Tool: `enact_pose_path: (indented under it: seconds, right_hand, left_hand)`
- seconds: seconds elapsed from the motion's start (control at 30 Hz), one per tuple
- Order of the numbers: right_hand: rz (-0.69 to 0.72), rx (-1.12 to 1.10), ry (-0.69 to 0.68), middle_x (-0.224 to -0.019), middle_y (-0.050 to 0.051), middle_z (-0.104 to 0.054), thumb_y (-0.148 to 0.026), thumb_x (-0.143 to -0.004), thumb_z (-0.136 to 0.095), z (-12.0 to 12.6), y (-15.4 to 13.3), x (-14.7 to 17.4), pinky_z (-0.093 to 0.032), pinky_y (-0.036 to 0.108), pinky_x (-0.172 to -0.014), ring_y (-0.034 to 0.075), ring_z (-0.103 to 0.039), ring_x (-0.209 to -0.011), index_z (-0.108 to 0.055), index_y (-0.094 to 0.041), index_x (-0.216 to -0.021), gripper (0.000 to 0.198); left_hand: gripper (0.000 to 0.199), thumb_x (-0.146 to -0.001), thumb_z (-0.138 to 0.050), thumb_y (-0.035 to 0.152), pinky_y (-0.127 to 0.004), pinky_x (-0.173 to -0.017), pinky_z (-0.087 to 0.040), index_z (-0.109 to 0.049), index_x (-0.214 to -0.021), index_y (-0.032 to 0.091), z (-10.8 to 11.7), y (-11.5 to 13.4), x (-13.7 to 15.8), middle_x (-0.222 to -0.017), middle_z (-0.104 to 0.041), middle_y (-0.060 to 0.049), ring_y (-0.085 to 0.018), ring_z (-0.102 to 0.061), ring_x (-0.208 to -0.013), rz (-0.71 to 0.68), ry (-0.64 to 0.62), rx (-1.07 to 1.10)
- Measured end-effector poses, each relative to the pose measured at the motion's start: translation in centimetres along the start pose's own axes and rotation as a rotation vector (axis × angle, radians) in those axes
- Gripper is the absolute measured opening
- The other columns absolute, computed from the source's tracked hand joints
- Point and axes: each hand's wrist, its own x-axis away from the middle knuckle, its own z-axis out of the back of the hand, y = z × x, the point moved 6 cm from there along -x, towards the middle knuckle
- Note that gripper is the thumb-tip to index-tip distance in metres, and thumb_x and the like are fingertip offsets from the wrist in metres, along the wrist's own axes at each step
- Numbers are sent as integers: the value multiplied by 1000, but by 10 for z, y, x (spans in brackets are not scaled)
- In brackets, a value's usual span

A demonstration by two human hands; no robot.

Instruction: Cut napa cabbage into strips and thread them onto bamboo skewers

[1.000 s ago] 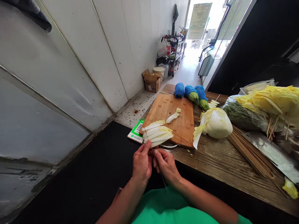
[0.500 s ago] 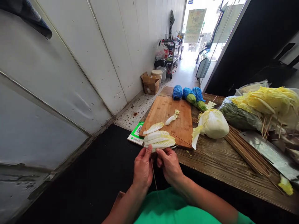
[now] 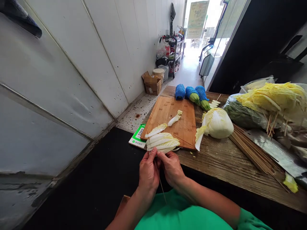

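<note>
Sliced napa cabbage leaves (image 3: 163, 141) are threaded on a thin wooden skewer (image 3: 162, 183) in front of me, over the near edge of the cutting board (image 3: 159, 110). My left hand (image 3: 148, 169) grips the leaves' near edge, its thumb on top. Beside it, my right hand (image 3: 172, 168) pinches the same bundle from the right; the fingers underneath are hidden. Below the hands, the skewer's bare end points toward my body. Two loose leaf pieces lie on the board, a longer one (image 3: 156, 130) near the bundle and a curled one (image 3: 175, 118) farther off.
Right of the board sit a cabbage head (image 3: 217, 124), bundled skewers (image 3: 251, 148), a cleaver (image 3: 271, 156) and skewered cabbage leaves (image 3: 275, 97). Vegetables in blue foam nets (image 3: 190, 92) lie behind. A green QR-code sign (image 3: 137, 135) rests at the board's left; a wall (image 3: 72, 80) runs alongside.
The view has shifted slightly, moving the table up and left in the picture. My hands have drawn a little closer together on the leaves, still holding them.
</note>
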Motion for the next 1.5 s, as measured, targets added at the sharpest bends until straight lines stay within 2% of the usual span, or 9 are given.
enact_pose_path:
  seconds: [0.13, 0.2, 0.33, 0.5, 0.67, 1.1, 1.23, 1.4, 1.5]
  right_hand:
    - [-88, -72, 3, -48, -2, -53, -42, -66, -65, -1, 5, 1, -40, 23, -51, 12, -50, -51, -60, -14, -60, 29]
    - [-82, -87, -17, -55, -1, -56, -40, -67, -65, 0, 5, 3, -42, 23, -54, 12, -52, -55, -60, -13, -65, 27]
    - [43, 99, -114, -73, 2, -62, -34, -70, -64, 3, -1, 13, -45, 23, -63, 13, -56, -67, -61, -15, -80, 22]
    - [162, 403, -244, -74, 2, -60, -30, -81, -51, 5, -7, 32, -43, 22, -60, 12, -54, -66, -60, -16, -84, 17]
    - [276, 478, -186, -73, 3, -61, -24, -84, -42, 6, -17, 36, -43, 23, -62, 13, -55, -66, -61, -17, -81, 20]
    - [307, 415, -175, -62, 2, -58, -24, -85, -41, 2, -18, 35, -40, 22, -55, 12, -49, -56, -62, -16, -72, 27]
    - [308, 424, -174, -66, 3, -61, -26, -86, -41, 3, -16, 35, -43, 24, -61, 14, -55, -63, -64, -17, -76, 27]
    - [333, 461, -261, -78, 5, -66, -26, -87, -41, 3, -11, 36, -46, 26, -68, 17, -61, -73, -66, -18, -87, 27]
    - [423, 570, -285, -85, 6, -68, -23, -87, -41, 5, -19, 37, -46, 28, -71, 18, -62, -77, -66, -20, -95, 26]
  left_hand:
    - [13, -73, -61, 10, -20, -66, -50, -64, -84, 14, 1, 2, 0, -78, -68, -3, -11, -63, -70, 15, 59, -18]
    - [14, -74, -60, 11, -21, -69, -51, -64, -88, 14, 0, 4, -1, -81, -68, -4, -12, -64, -75, 23, 58, -18]
    - [22, -73, -63, 17, -25, -74, -52, -63, -95, 14, -2, 6, 1, -94, -68, -6, -16, -64, -84, 35, 17, 7]
    - [22, -74, -61, 11, -24, -74, -52, -63, -96, 14, -6, 3, 8, -85, -69, -5, -15, -65, -79, 66, -1, 6]
    - [18, -78, -58, 16, -26, -76, -52, -64, -94, 11, -13, -5, 12, -89, -69, -9, -16, -65, -79, 164, -23, 41]
    - [16, -76, -61, 19, -25, -73, -52, -65, -90, 12, -7, -4, 11, -86, -69, -7, -15, -65, -77, 58, 4, -59]
    - [21, -77, -60, 28, -26, -75, -52, -64, -94, 17, -10, -2, 7, -92, -69, -5, -16, -65, -81, 89, -32, 6]
    - [22, -76, -60, 17, -27, -79, -51, -63, -98, 17, -13, 12, -2, -99, -67, -5, -17, -63, -89, 13, -48, -27]
    - [21, -76, -60, 19, -28, -81, -50, -65, -96, 19, -20, 21, 3, -100, -67, -6, -19, -61, -95, -19, -100, -76]
